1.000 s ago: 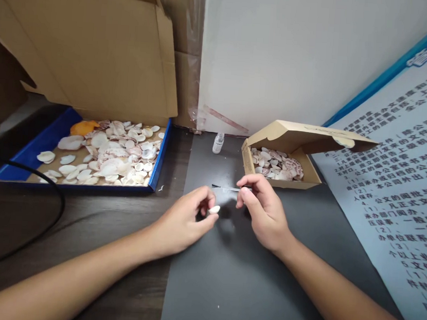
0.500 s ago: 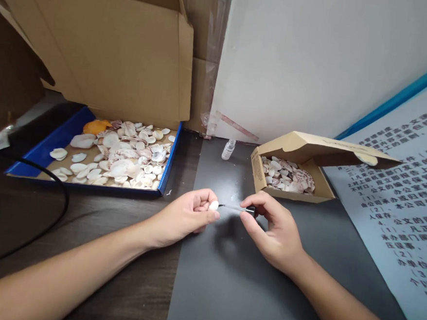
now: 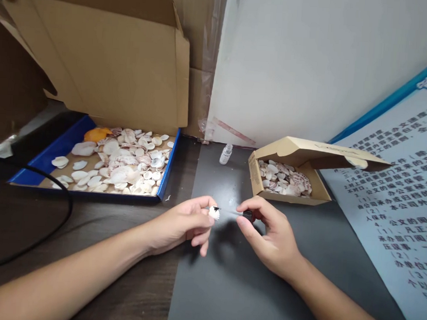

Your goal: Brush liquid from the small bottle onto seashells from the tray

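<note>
- Head view: my left hand [image 3: 180, 223] fingers pinch a small shell [image 3: 214, 212], now lifted off the dark surface [image 3: 234, 288] w/ a black mark on it.
- Right hand [image 3: 272, 232] fingers grip the thin brush [image 3: 237, 213]; its tip, at the shell 0.5 s ago, now sits just beside it, so the stroke looks done.

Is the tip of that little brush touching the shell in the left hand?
Touching. In the head view the thin brush, pinched in the right hand, ends right on the small shell between the left hand's fingertips, with a dark mark there.
</note>
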`<action>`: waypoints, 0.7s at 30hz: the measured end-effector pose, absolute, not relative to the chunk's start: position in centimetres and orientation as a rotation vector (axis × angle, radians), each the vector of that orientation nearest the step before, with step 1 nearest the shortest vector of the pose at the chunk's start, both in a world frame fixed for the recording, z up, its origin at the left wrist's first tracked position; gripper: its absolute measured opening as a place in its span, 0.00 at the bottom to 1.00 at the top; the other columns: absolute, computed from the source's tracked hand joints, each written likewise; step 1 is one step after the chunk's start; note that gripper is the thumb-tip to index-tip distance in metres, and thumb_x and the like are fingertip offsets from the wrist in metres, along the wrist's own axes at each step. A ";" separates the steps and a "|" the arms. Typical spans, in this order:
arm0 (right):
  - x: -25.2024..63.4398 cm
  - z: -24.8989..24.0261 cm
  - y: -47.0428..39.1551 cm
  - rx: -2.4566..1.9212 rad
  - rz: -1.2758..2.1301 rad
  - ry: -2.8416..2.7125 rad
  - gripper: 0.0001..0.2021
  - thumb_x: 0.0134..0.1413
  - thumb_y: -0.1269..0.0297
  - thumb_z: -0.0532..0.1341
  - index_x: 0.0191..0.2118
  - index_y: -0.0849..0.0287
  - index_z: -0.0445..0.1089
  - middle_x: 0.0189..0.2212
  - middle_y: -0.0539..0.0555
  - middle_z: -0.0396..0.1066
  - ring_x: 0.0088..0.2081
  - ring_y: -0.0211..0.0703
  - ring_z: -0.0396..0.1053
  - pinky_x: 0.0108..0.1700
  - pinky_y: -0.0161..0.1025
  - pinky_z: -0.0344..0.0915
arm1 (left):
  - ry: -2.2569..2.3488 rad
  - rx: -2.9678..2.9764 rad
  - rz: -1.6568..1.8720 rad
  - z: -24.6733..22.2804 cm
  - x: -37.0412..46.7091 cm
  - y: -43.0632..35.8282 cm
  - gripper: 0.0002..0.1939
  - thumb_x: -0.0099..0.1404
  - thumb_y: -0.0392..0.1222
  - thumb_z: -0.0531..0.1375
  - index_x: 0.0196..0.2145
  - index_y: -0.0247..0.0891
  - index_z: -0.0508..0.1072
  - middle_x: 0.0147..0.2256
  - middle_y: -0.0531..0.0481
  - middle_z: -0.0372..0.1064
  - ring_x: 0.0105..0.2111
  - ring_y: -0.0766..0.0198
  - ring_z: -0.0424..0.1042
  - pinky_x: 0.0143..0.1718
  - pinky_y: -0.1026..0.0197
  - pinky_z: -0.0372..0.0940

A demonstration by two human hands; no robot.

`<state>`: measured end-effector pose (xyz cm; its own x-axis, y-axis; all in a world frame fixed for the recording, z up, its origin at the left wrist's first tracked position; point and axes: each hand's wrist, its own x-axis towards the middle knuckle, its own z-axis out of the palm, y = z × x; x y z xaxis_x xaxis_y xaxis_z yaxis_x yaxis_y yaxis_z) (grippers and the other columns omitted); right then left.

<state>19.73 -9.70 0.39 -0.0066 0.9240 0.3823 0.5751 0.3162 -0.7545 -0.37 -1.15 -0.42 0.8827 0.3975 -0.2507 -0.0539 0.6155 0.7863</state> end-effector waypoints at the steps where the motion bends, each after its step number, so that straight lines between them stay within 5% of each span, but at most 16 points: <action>1: 19.7 0.4 -9.6 -1.365 0.493 -1.692 0.02 0.61 0.67 0.62 0.40 0.54 0.68 0.30 0.47 0.69 0.27 0.34 0.66 0.32 0.33 0.65 | 0.427 0.837 0.282 -0.3 -0.3 -1.2 0.09 0.64 0.39 0.61 0.34 0.38 0.62 0.18 0.63 0.53 0.17 0.73 0.55 0.27 0.64 0.67; 5: 19.8 0.4 -9.6 -1.369 0.511 -1.678 0.02 0.61 0.67 0.62 0.39 0.54 0.68 0.29 0.47 0.69 0.27 0.34 0.66 0.32 0.33 0.64 | 0.470 0.791 0.307 0.0 -0.2 -1.2 0.05 0.65 0.35 0.58 0.34 0.37 0.63 0.19 0.61 0.53 0.18 0.73 0.56 0.28 0.63 0.69; 11: 19.8 0.1 -9.6 -1.351 0.582 -1.513 0.08 0.63 0.66 0.59 0.46 0.52 0.64 0.29 0.46 0.65 0.26 0.35 0.63 0.29 0.33 0.64 | 0.458 0.901 0.308 -0.6 -0.1 -1.2 0.10 0.68 0.43 0.61 0.35 0.37 0.63 0.18 0.62 0.52 0.19 0.74 0.52 0.24 0.69 0.64; 21: 20.0 0.1 -9.6 -1.375 0.607 -1.555 0.08 0.60 0.66 0.62 0.44 0.52 0.63 0.27 0.44 0.63 0.26 0.35 0.61 0.29 0.32 0.63 | 0.494 1.125 0.309 -1.3 -0.2 -1.4 0.14 0.71 0.51 0.58 0.38 0.39 0.61 0.18 0.64 0.56 0.17 0.74 0.57 0.23 0.69 0.61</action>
